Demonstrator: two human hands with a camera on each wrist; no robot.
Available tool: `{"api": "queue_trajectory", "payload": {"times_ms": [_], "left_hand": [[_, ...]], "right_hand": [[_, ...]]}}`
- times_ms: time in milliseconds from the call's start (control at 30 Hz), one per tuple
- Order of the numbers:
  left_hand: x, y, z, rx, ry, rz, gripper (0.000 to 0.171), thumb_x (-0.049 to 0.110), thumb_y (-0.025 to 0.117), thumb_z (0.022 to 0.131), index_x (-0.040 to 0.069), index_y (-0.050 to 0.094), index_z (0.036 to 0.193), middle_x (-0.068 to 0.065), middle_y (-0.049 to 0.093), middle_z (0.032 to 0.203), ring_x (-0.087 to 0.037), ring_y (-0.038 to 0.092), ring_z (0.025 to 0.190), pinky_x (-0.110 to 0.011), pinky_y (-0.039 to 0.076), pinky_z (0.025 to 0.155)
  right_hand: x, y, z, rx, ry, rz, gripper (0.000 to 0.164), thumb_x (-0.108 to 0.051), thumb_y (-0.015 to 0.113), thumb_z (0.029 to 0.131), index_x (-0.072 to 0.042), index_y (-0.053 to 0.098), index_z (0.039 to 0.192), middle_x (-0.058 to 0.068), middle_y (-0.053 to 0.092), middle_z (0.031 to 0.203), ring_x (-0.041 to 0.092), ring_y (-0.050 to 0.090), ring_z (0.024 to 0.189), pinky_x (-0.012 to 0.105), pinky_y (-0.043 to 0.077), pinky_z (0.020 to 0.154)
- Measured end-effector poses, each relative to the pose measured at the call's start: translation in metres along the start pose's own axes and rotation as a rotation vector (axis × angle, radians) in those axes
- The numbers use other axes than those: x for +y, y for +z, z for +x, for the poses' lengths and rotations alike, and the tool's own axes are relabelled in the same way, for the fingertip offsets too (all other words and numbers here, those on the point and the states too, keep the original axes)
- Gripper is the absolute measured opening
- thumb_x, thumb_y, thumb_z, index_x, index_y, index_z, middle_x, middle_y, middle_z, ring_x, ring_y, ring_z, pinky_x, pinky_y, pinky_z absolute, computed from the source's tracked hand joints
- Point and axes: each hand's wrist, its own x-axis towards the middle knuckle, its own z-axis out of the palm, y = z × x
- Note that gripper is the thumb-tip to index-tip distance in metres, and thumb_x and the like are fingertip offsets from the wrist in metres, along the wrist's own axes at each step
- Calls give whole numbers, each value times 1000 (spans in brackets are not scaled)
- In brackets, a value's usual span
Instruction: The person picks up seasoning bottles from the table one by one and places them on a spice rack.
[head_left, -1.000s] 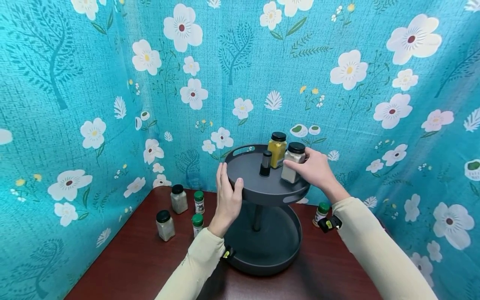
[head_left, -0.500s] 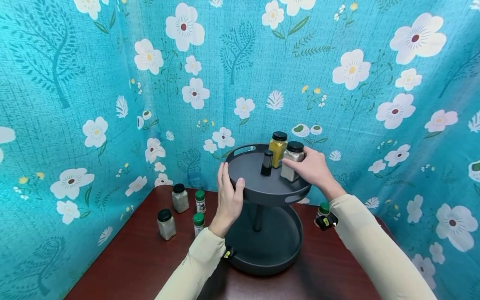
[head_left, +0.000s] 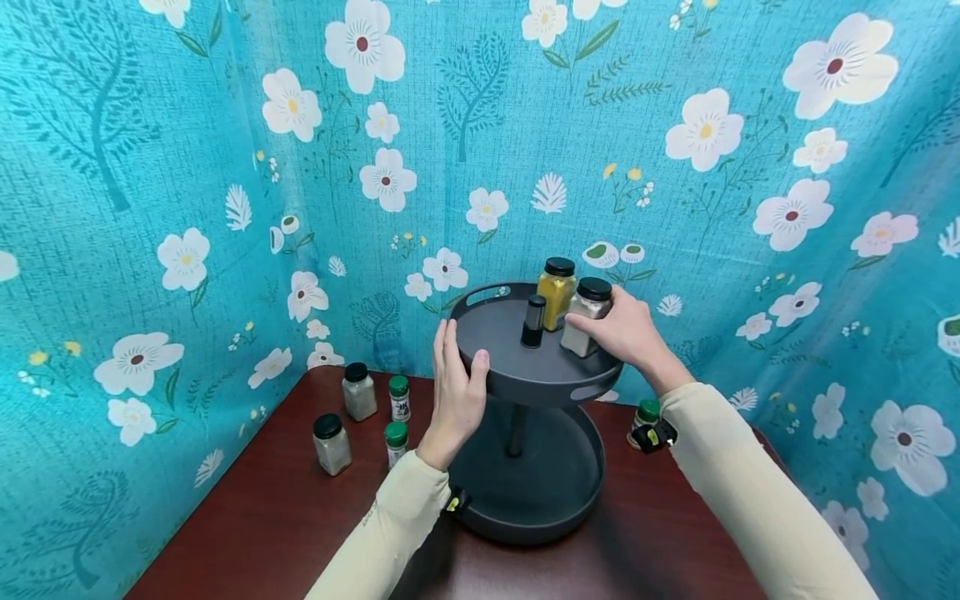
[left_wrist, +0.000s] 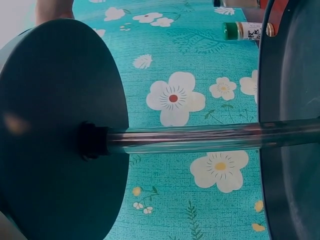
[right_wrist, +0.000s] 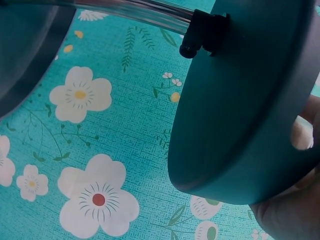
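Observation:
A dark grey two-tier round tray stand (head_left: 480, 367) stands on the table. On its upper tier, at the right, my right hand (head_left: 621, 333) grips a square spice jar (head_left: 581, 333) with a black lid and pale contents, thumb on the near side. Beside that jar are a yellow spice jar (head_left: 556, 296) with a black lid and the stand's short black post (head_left: 532, 325). My left hand (head_left: 457, 392) rests its extended fingers and thumb against the upper tier's left rim. The wrist views show mainly the upper tier's underside (left_wrist: 60, 135) and the pole (left_wrist: 190, 139).
Left of the stand are two black-lidded jars (head_left: 360, 396) and two green-capped shakers (head_left: 400, 400) on the dark red table (head_left: 262, 517). Another green-capped shaker (head_left: 647, 412) stands at the right, partly behind the right wrist. Blue flowered cloth (head_left: 465, 208) hangs around the back and sides.
The head view has shifted slightly. My right hand and the pale jar barely move, staying at the right of the upper tier. My left hand stays on the rim.

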Motion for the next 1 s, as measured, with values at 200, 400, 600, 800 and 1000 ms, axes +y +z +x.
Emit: {"api": "queue_trajectory", "payload": {"times_ms": [200, 400, 600, 800, 1000], "left_hand": [[-2, -1, 0, -2, 3, -2, 62, 39, 31, 102, 2, 16, 150, -8, 6, 156, -26, 11, 140, -52, 18, 109], [-2, -5, 4, 18, 18, -30, 56, 35, 29, 103, 1, 24, 148, -10, 12, 154, -28, 16, 138, -53, 21, 108], [-4, -9, 11, 12, -16, -55, 53, 32, 30, 103, 2, 28, 146, -11, 16, 153, -29, 20, 137, -53, 23, 107], [-7, -12, 21, -35, -61, -83, 53, 31, 30, 102, 5, 26, 148, -9, 17, 153, -26, 20, 138, -51, 20, 109], [-9, -16, 30, -70, -133, -112, 51, 27, 31, 102, 13, 23, 150, -6, 20, 153, -23, 21, 138, -49, 21, 109]], "right_hand": [[-1, -1, -2, 6, 1, 30, 65, -60, 61, 81, -3, 46, 109, 16, 58, 99, 28, 58, 83, 37, 48, 63], [0, -3, -3, 26, -10, 55, 72, -64, 58, 81, -2, 47, 116, 18, 59, 108, 30, 59, 91, 40, 49, 69], [7, -9, -8, 12, -6, 114, 92, -67, 56, 81, 1, 36, 140, 24, 48, 130, 37, 47, 118, 52, 43, 90], [21, -14, -16, 21, -68, 178, 85, -63, 58, 82, -4, 40, 140, 20, 46, 135, 37, 46, 122, 52, 43, 92], [39, -18, -24, 131, -175, 238, 63, -50, 53, 92, -2, 48, 133, 18, 51, 126, 34, 49, 117, 51, 40, 94]]}}
